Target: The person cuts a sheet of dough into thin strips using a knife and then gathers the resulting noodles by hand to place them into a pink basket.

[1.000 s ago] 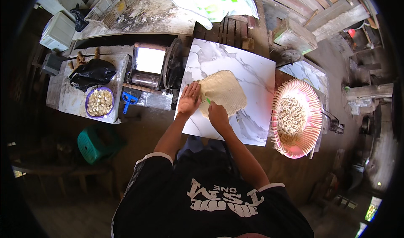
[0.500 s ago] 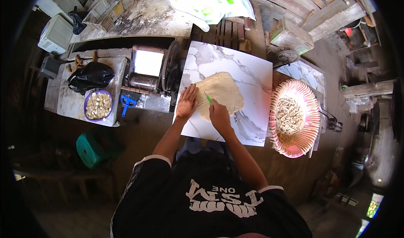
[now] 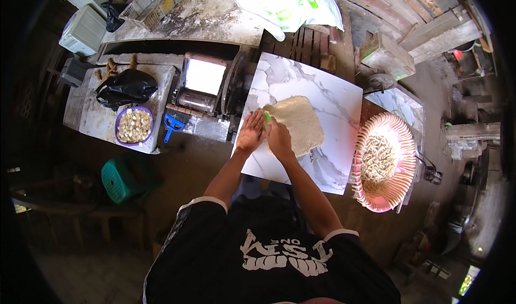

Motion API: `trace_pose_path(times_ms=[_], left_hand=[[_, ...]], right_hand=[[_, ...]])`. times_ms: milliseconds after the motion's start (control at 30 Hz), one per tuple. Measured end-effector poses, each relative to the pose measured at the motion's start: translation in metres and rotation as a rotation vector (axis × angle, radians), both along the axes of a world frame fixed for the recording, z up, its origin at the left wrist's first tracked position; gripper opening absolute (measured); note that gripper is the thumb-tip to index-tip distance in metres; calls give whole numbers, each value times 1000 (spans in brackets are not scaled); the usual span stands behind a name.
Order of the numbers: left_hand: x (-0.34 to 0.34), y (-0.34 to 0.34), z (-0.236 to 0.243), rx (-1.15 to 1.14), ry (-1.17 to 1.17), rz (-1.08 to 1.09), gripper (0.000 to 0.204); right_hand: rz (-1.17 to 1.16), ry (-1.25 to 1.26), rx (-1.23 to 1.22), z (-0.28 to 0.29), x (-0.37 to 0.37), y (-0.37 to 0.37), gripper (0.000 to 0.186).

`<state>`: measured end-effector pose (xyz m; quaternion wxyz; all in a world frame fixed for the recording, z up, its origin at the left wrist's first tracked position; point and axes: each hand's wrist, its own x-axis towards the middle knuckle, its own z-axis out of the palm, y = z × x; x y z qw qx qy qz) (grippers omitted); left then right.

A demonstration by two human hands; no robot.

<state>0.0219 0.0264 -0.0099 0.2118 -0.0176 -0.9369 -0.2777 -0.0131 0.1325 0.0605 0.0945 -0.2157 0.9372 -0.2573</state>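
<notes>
A sheet of pale dough (image 3: 298,121) lies on a white marble-patterned board (image 3: 336,97) in front of me. My left hand (image 3: 251,129) lies flat over the dough's left edge, fingers extended. My right hand (image 3: 278,138) is wrapped round a small green-handled knife (image 3: 267,116), close beside the left fingertips. The knife's blade is mostly hidden by my fingers.
A pink ridged basket (image 3: 387,198) of pale pieces stands right of the board. Left are a roller machine (image 3: 196,102), blue scraper (image 3: 173,123), black bag (image 3: 123,88) and purple bowl (image 3: 119,126) of chunks. A white sack (image 3: 287,5) lies behind; a green stool (image 3: 121,177) stands lower left.
My right hand with the knife has moved forward and left relative to the board, now closer to my left fingertips. The whole view has shifted slightly.
</notes>
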Motion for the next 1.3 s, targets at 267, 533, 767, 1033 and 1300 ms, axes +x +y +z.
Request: trace_pose_path(times_ms=[267, 533, 767, 1033, 1300], left_hand=[[0, -2, 8, 16, 8, -2, 47], [-4, -9, 3, -22, 0, 24, 45], [-4, -10, 4, 15, -21, 14, 48], [-1, -5, 7, -4, -25, 52, 46], [3, 2, 4, 13, 9, 50, 45]], right_hand=[[-15, -47, 46, 10, 12, 11, 21], [-93, -153, 150, 14, 28, 27, 22], [-107, -151, 119, 19, 34, 38, 23], [-87, -20, -111, 16, 19, 25, 24], [16, 35, -45, -1, 1, 2, 26]])
